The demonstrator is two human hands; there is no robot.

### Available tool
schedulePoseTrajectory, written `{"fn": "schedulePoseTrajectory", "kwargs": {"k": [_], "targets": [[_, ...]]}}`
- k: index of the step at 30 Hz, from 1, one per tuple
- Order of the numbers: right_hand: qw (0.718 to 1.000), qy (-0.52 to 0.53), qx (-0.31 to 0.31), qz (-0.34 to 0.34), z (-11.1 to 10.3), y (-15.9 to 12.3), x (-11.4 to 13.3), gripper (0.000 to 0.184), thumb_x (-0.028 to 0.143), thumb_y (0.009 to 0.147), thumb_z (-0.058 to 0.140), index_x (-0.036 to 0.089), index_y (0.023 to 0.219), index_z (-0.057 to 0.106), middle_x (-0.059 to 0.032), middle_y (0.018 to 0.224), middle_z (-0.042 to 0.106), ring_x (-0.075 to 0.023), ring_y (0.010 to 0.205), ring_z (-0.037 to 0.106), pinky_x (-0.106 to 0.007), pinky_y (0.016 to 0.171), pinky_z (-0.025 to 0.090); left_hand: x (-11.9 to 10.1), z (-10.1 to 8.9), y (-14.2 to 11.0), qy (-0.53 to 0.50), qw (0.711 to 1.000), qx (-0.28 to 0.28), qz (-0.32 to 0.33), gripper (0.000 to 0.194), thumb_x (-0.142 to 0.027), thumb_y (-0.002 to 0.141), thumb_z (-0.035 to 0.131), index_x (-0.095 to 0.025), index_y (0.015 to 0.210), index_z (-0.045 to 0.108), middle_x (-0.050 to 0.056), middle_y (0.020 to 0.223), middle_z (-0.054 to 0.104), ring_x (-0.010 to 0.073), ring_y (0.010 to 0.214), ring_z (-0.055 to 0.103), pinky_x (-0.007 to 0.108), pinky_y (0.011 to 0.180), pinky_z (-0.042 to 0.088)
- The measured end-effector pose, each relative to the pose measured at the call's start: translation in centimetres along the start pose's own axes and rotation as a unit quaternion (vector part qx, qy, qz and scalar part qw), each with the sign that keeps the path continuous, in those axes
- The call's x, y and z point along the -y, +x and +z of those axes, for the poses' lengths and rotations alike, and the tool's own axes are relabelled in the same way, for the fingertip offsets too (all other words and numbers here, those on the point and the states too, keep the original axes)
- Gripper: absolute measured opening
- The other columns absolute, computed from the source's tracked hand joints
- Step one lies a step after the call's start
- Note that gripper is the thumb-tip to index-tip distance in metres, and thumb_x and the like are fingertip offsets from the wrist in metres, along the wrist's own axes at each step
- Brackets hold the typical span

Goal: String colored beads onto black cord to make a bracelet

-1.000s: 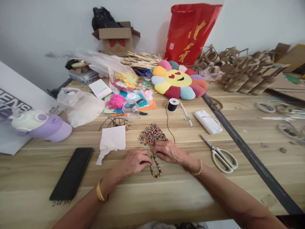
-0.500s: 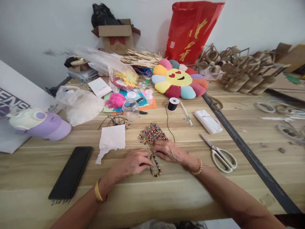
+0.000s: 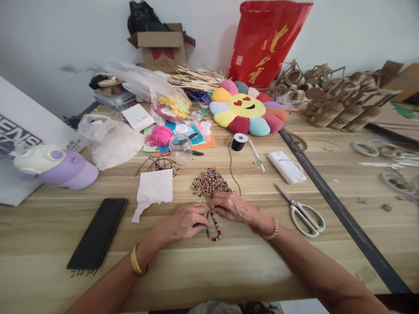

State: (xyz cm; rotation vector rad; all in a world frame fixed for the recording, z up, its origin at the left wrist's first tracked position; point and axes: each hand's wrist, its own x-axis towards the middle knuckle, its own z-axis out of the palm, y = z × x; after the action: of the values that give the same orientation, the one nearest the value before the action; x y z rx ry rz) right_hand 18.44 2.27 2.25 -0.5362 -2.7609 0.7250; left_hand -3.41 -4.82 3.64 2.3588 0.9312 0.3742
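Observation:
A strand of small multicoloured beads [image 3: 214, 235] hangs in a narrow loop on the wooden table, its two upper ends running up to my hands. My left hand [image 3: 189, 221] is closed at the loop's left side, thumb and fingers pinched together at the strand. On the other side my right hand [image 3: 231, 206] has its fingers closed at the strand's upper right end; its fingertips are partly hidden. Just beyond the right fingers lies a heap of loose beads [image 3: 209, 181] in mixed colours.
Scissors [image 3: 304, 213] lie right of my right forearm, a black phone [image 3: 98, 233] left of my left hand. Torn white paper [image 3: 154, 187], a spool of black cord [image 3: 238, 142], a clear jar [image 3: 181, 149] and a flower cushion [image 3: 247, 108] sit farther back.
Both hands keep nearly the same pose at the bead strand. The whole view has shifted very slightly; the loop and the bead heap look the same.

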Motion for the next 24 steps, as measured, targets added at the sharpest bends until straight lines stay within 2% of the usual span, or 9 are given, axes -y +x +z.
{"fn": "schedulePoseTrajectory", "kwargs": {"k": [10,24], "targets": [[1.000,-0.013,0.003,-0.001,-0.1,0.0,0.1,0.015,0.017,0.097,0.044,0.017,0.090,0.058,-0.0034,0.086,0.057,-0.0132,0.075,0.051,-0.024,0.066,0.035,-0.7,-0.6,0.1,-0.019,1.000,0.022,0.010,0.018,-0.017,0.091,0.056,-0.022,0.091,0.074,0.003,0.082,0.063,0.0156,0.075,0.058,0.025,0.070,0.041],[1.000,-0.012,0.004,0.002,-0.2,0.0,0.2,0.019,0.018,0.097,0.043,0.017,0.087,0.058,-0.0031,0.085,0.057,-0.0129,0.074,0.050,-0.024,0.065,0.033,-1.4,-0.8,0.1,0.008,0.998,0.056,0.001,0.018,-0.017,0.090,0.056,-0.021,0.091,0.074,0.003,0.081,0.062,0.0166,0.077,0.058,0.026,0.069,0.041]]}}
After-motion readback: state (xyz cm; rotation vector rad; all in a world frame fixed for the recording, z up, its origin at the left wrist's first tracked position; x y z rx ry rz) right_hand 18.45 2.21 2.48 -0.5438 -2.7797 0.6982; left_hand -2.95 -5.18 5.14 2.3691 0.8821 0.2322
